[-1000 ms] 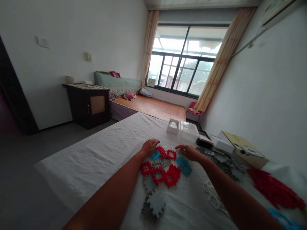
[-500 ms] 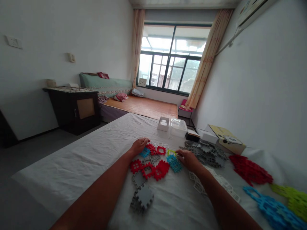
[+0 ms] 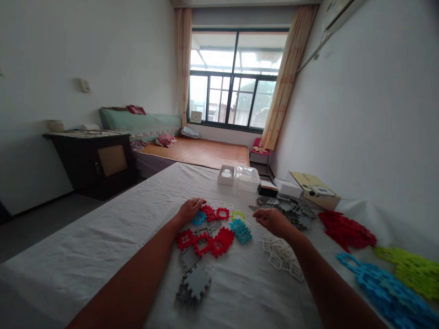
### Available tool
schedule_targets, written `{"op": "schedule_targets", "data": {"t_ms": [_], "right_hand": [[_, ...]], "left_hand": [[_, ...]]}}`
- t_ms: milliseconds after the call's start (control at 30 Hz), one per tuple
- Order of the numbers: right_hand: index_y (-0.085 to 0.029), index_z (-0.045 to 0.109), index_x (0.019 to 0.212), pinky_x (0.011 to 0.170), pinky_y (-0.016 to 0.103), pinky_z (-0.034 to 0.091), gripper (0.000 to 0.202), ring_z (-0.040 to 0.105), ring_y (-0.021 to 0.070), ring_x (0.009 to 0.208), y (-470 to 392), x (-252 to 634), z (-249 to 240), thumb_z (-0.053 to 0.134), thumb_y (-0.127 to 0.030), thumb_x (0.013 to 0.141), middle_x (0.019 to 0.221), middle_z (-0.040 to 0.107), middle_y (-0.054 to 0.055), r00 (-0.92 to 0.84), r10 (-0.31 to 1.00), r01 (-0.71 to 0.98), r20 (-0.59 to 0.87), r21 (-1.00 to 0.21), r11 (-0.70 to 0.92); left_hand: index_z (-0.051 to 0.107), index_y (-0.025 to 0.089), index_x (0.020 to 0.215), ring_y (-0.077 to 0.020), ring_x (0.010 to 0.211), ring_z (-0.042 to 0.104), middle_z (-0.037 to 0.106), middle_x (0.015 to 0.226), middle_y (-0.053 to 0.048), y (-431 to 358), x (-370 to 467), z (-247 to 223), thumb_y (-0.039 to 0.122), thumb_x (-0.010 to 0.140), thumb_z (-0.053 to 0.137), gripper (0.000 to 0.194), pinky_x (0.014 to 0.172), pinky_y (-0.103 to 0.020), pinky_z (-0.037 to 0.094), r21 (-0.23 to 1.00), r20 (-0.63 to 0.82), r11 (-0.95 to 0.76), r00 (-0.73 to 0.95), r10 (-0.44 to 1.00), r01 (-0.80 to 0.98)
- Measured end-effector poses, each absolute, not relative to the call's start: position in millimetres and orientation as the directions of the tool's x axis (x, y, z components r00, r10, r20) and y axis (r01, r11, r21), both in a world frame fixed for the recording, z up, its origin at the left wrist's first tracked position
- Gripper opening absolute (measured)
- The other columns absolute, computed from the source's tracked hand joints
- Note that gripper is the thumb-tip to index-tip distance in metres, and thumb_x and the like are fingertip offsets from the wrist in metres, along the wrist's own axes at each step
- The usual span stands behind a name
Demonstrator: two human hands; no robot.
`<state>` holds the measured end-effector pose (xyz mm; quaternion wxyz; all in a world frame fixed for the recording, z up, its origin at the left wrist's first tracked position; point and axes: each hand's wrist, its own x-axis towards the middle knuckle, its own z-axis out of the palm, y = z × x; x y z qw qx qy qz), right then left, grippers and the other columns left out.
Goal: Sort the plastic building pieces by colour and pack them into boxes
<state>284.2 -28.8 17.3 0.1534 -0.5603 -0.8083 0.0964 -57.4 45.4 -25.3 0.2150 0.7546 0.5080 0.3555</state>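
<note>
Interlocking plastic building tiles with toothed edges lie joined or overlapping on a white-covered table. My left hand [image 3: 192, 210] rests at the far left of the group, its fingers bent together beside a small blue tile [image 3: 198, 218] and a red tile [image 3: 207, 212]. My right hand [image 3: 272, 220] hovers between a lime tile [image 3: 238, 215] and a pile of grey tiles [image 3: 299, 214]. Its fingers are curled closed; what they hold, if anything, is hidden. A blue lattice tile [image 3: 241, 231], a red tile with a square hole [image 3: 222, 214] and a grey tile stack [image 3: 195, 284] lie around.
White lattice tiles [image 3: 281, 257] lie under my right forearm. Red tiles [image 3: 348, 230], blue tiles [image 3: 387, 288] and lime tiles [image 3: 411, 269] are heaped at the right. A clear plastic box [image 3: 247, 178], a small white box [image 3: 226, 175] and a yellow box [image 3: 315, 189] stand at the back.
My right hand has drawn away from the lime tile, slightly to the right. My left hand keeps its place by the blue and red tiles. The whole view has shifted as my head turned right.
</note>
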Motion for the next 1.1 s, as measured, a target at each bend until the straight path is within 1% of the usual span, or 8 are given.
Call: {"op": "schedule_targets", "data": {"t_ms": [200,433,600,667,767,867,1000,1100], "right_hand": [[-0.021,0.062,0.106,0.072,0.031,0.048,0.035,0.063,0.0213,0.082,-28,244,-10,0.058,-0.022,0.072,0.096,0.068,0.007,-0.31,0.938,0.857,0.157,-0.38,0.347],[-0.019,0.066,0.086,0.065,0.027,0.047,0.022,0.061,0.0173,0.068,-30,267,12,0.052,-0.034,0.08,0.076,0.068,0.005,-0.346,0.929,0.779,0.131,-0.512,0.362],[-0.015,0.07,0.077,0.052,0.022,0.043,0.039,0.056,0.0135,0.055,-31,324,37,0.05,-0.048,0.08,0.061,0.065,0.001,-0.401,0.913,0.785,-0.072,-0.54,0.302],[-0.016,0.071,0.08,0.055,0.023,0.043,0.038,0.058,0.0144,0.058,-29,330,37,0.05,-0.048,0.081,0.066,0.067,0.002,-0.386,0.919,0.812,-0.074,-0.5,0.301],[-0.018,0.071,0.093,0.073,0.029,0.047,0.033,0.062,0.0189,0.077,-24,307,22,0.045,-0.038,0.085,0.087,0.071,0.006,-0.327,0.935,0.836,0.137,-0.419,0.354],[-0.018,0.064,0.112,0.09,0.033,0.042,0.034,0.057,0.0222,0.101,-17,267,-1,0.042,-0.024,0.086,0.109,0.067,0.008,-0.342,0.895,0.838,0.284,-0.338,0.428],[-0.024,0.054,0.125,0.099,0.036,0.036,0.044,0.047,0.0223,0.115,-16,234,-20,0.043,-0.016,0.084,0.127,0.056,0.004,-0.44,0.863,0.826,0.247,-0.267,0.497],[-0.025,0.057,0.12,0.099,0.036,0.036,0.039,0.049,0.0221,0.113,-18,231,-21,0.049,-0.019,0.082,0.123,0.059,0.005,-0.445,0.864,0.821,0.236,-0.277,0.499]], "left_hand": [[0.069,0.017,0.094,-0.0201,0.091,0.063,0.071,0.094,-0.005,43,-57,-23,0.046,0.083,0.033,0.047,0.083,-0.028,0.046,0.691,0.3,-0.377,0.23,0.926,0.617],[0.069,0.017,0.096,-0.0209,0.094,0.062,0.071,0.097,-0.006,47,-59,-26,0.046,0.084,0.032,0.049,0.084,-0.029,0.046,0.671,0.298,-0.389,0.25,0.921,0.631],[0.068,0.017,0.097,-0.0206,0.094,0.062,0.07,0.098,-0.006,47,-59,-27,0.046,0.085,0.03,0.049,0.084,-0.028,0.045,0.648,0.299,-0.398,0.264,0.917,0.65],[0.069,0.017,0.096,-0.0204,0.094,0.062,0.07,0.098,-0.005,47,-59,-27,0.046,0.085,0.03,0.05,0.084,-0.027,0.045,0.636,0.302,-0.405,0.271,0.914,0.657],[0.069,0.016,0.096,-0.0207,0.095,0.062,0.07,0.097,-0.007,47,-59,-27,0.046,0.085,0.029,0.051,0.083,-0.026,0.045,0.616,0.32,-0.423,0.28,0.905,0.665],[0.069,0.016,0.097,-0.0203,0.094,0.062,0.071,0.097,-0.007,47,-59,-27,0.046,0.085,0.029,0.051,0.082,-0.026,0.046,0.612,0.323,-0.426,0.281,0.904,0.667],[0.069,0.017,0.096,-0.0199,0.093,0.063,0.071,0.096,-0.006,45,-59,-25,0.046,0.085,0.029,0.051,0.081,-0.026,0.046,0.613,0.311,-0.412,0.274,0.91,0.674],[0.069,0.016,0.096,-0.02,0.092,0.063,0.071,0.096,-0.006,45,-58,-24,0.046,0.085,0.029,0.051,0.081,-0.026,0.046,0.612,0.312,-0.41,0.271,0.911,0.676]]}}
